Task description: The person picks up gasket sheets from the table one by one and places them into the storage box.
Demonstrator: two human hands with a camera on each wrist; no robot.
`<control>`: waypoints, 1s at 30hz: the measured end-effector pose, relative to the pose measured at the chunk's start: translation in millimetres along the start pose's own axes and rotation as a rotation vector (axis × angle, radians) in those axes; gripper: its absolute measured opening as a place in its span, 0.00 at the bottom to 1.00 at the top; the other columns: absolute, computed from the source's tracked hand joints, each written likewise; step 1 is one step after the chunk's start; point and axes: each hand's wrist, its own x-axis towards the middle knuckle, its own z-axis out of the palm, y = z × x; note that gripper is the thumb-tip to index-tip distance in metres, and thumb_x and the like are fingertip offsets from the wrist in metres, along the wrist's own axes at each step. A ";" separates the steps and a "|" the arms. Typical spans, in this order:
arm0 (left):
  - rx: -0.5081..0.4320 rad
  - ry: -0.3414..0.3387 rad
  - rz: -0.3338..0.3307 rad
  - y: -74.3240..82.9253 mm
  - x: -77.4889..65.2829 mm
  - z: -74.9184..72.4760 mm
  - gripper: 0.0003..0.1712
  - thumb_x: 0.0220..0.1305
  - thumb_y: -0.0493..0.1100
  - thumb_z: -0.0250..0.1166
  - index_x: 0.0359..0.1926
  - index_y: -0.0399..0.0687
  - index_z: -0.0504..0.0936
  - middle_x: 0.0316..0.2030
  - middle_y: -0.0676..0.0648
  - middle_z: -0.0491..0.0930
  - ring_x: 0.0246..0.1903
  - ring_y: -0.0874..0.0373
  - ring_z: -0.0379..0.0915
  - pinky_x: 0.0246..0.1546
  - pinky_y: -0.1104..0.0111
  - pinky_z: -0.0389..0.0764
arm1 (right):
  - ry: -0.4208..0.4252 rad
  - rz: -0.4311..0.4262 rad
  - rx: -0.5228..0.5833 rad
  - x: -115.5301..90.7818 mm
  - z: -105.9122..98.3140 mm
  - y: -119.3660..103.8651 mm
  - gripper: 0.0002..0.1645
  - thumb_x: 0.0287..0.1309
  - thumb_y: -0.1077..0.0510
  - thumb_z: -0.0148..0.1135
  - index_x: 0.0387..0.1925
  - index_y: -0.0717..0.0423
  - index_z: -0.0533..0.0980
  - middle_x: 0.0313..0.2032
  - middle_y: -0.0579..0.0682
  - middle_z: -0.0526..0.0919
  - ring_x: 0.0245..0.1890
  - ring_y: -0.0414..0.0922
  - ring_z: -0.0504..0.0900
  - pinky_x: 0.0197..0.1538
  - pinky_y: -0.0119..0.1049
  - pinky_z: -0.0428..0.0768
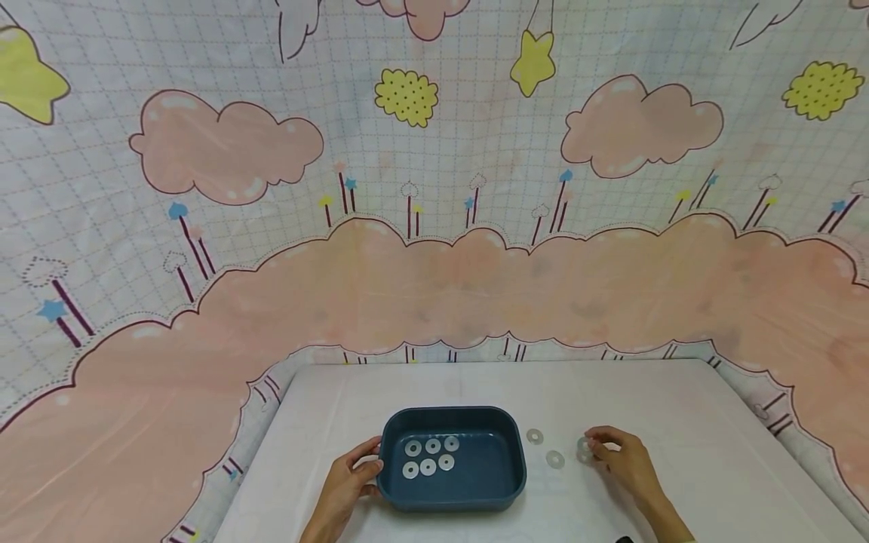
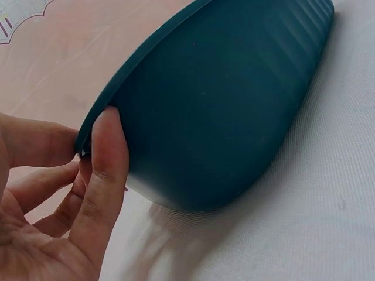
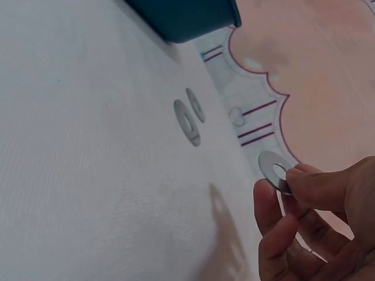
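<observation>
A flat metal washer (image 3: 270,166) is pinched between the thumb and fingers of my right hand (image 1: 626,461), above the table to the right of the tray. My left hand (image 1: 345,483) holds the left end of a dark blue rectangular tray (image 1: 451,498). In the left wrist view, its thumb (image 2: 106,152) lies against the outer wall just under the rim, with the other fingers at the rim's edge. Inside the tray, several washers (image 1: 432,446) lie in two rows toward the left. Two loose washers (image 1: 555,459) lie flat on the table between the tray and my right hand.
The table (image 1: 285,452) has a white cloth on it. A patterned curtain (image 1: 475,294) with clouds and stars hangs behind and around it. A small black object (image 1: 624,539) shows at the bottom edge, near the right forearm.
</observation>
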 end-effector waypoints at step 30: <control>-0.001 -0.001 -0.007 0.5 -0.1 -0.3 0.30 0.63 0.33 0.60 0.67 0.35 0.69 0.53 0.39 0.71 0.37 0.55 0.76 0.28 0.64 0.81 | -0.016 -0.024 0.188 -11.4 12.3 -63.5 0.14 0.62 0.62 0.62 0.49 0.62 0.81 0.42 0.57 0.85 0.29 0.41 0.86 0.30 0.30 0.82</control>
